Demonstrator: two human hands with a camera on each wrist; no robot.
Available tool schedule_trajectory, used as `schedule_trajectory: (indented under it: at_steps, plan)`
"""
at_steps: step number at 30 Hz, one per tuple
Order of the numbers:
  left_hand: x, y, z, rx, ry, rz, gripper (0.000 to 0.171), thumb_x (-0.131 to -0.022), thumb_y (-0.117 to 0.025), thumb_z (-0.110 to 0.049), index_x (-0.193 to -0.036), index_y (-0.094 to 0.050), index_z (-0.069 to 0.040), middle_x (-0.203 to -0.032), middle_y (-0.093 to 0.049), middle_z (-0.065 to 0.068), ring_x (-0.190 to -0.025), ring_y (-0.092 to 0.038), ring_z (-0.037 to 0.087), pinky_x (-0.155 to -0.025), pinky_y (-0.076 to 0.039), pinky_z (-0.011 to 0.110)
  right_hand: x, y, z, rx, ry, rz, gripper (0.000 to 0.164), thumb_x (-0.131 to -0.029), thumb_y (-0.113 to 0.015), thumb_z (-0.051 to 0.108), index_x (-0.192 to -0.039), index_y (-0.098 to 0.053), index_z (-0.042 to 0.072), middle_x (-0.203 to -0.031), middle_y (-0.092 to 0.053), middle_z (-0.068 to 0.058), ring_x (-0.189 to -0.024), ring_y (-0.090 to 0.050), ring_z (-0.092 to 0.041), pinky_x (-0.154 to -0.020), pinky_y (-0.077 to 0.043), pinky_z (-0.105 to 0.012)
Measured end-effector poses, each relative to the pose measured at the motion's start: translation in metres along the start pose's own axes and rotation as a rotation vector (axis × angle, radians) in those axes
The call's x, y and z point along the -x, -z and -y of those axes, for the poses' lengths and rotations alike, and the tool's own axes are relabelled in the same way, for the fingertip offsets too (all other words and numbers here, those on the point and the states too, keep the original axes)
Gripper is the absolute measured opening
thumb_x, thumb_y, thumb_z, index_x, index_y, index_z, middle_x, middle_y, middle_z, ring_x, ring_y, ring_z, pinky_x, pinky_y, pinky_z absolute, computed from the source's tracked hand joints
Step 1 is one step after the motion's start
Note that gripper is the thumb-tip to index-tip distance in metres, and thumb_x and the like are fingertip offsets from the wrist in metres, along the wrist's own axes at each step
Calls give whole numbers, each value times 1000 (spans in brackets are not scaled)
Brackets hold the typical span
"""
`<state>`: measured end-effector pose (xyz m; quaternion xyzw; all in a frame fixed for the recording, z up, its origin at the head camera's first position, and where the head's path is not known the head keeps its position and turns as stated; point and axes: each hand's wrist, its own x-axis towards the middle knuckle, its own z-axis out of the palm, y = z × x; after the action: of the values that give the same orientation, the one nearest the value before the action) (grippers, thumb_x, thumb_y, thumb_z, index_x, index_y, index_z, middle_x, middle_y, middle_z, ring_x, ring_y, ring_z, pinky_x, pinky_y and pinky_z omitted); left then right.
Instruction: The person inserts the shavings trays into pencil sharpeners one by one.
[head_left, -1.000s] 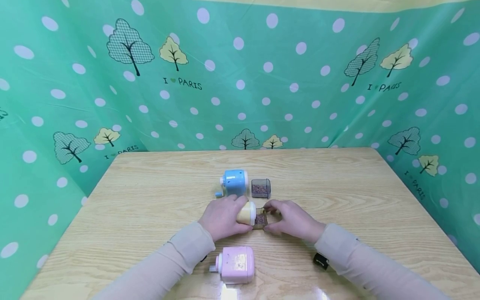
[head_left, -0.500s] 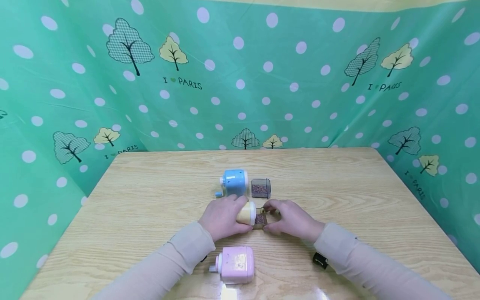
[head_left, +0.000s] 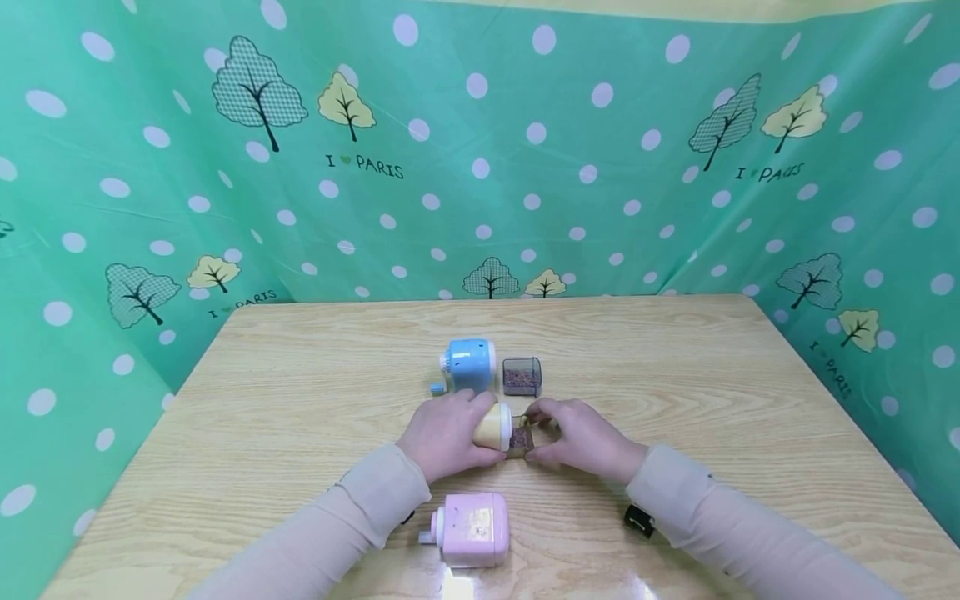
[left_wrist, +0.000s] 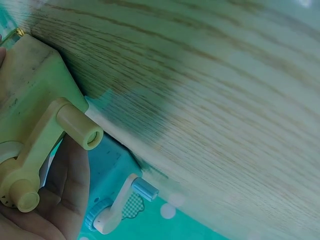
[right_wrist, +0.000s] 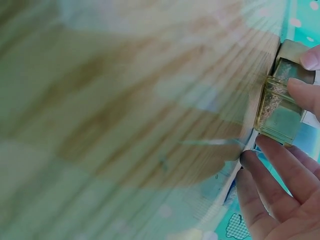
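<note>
My left hand (head_left: 448, 432) grips a yellow crank pencil sharpener (head_left: 491, 427) in the middle of the table. Its crank handle (left_wrist: 80, 126) shows large in the left wrist view. From the sharpener's right end sticks out a clear yellowish shavings drawer (head_left: 519, 442), holding dark shavings. Thumb and fingers of my right hand (head_left: 588, 442) pinch this drawer at its outer end. In the right wrist view the drawer (right_wrist: 276, 107) lies between the right thumb and the fingertips, with shavings seen through its wall.
A blue crank sharpener (head_left: 471, 362) stands just behind, with its clear drawer (head_left: 522, 377) of shavings to its right. Nearer me is a pink sharpener (head_left: 475, 530). The wood-grain table (head_left: 315, 358) ends at a green dotted curtain (head_left: 480, 200).
</note>
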<state>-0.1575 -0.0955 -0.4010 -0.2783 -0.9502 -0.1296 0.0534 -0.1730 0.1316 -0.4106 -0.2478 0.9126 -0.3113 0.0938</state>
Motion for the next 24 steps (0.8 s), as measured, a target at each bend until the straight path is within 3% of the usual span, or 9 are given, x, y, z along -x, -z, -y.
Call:
schedule_trajectory:
  at_steps: [24]
  plan:
    - [0, 0, -1, 6, 13, 9, 59, -71, -78, -52, -113, -64, -12, -83, -60, 0, -65, -50, 11, -53, -46, 30, -2, -3, 2, -26, 11, 3, 51, -72, -85, 23, -116, -68, 3, -111, -73, -11, -103, -66, -26, -93, -53, -46]
